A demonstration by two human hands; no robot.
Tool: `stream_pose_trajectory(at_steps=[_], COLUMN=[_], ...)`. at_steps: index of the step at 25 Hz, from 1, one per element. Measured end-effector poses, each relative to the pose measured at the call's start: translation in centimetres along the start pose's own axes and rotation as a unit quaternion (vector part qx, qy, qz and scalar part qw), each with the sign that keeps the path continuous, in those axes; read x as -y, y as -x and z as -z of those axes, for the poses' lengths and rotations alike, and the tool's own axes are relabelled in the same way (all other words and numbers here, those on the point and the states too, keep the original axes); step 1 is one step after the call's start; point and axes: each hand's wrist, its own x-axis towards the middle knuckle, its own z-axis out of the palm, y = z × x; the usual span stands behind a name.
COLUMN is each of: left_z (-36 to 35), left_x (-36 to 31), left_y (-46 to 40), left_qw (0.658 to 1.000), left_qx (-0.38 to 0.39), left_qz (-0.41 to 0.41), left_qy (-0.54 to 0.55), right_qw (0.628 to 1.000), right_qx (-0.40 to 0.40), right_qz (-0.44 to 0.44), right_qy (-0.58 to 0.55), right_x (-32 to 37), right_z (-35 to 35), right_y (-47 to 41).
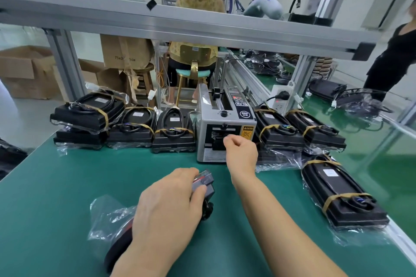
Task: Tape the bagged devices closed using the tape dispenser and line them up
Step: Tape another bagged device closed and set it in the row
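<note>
My left hand [171, 204] lies over a bagged black and red device [206, 183] on the green mat, fingers curled round its far end. Its clear bag [105, 218] sticks out to the left. My right hand [239, 152] is at the outlet of the grey tape dispenser [225, 123], fingers curled; any tape in them is too small to see. Taped bagged devices stand in a row left of the dispenser [132, 128] and right of it [279, 130]. Another taped device [342, 195] lies at the right edge.
An aluminium frame beam [202, 27] crosses overhead. A power strip [281, 96] stands behind the dispenser. More bagged devices [358, 101] lie on the green conveyor at the right. Cardboard boxes [27, 69] sit at the left; a seated person and a standing person are beyond.
</note>
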Motion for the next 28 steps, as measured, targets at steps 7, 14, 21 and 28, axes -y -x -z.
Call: stream_pose_trajectory(at_steps=[7, 14, 21, 28], left_z=[0.0, 0.2, 0.1, 0.2], left_x=[0.2, 0.4, 0.5, 0.3], left_y=[-0.2, -0.3, -0.4, -0.3], left_qw=[1.0, 1.0, 1.0, 1.0], left_qx=[-0.004, 0.001, 0.004, 0.011], left_qz=[-0.012, -0.017, -0.014, -0.007], left_qy=[-0.005, 0.001, -0.002, -0.008], right_qw=[0.997, 0.974, 0.989, 0.989], right_qx=[-0.061, -0.066, -0.083, -0.096], right_qz=[-0.022, -0.109, -0.061, -0.067], right_qy=[0.029, -0.187, -0.109, -0.089], right_x=[0.5, 0.5, -1.1, -0.6], right_z=[-1.5, -1.9, -1.5, -1.8], right_y=[-0.6, -0.8, -0.9, -1.4])
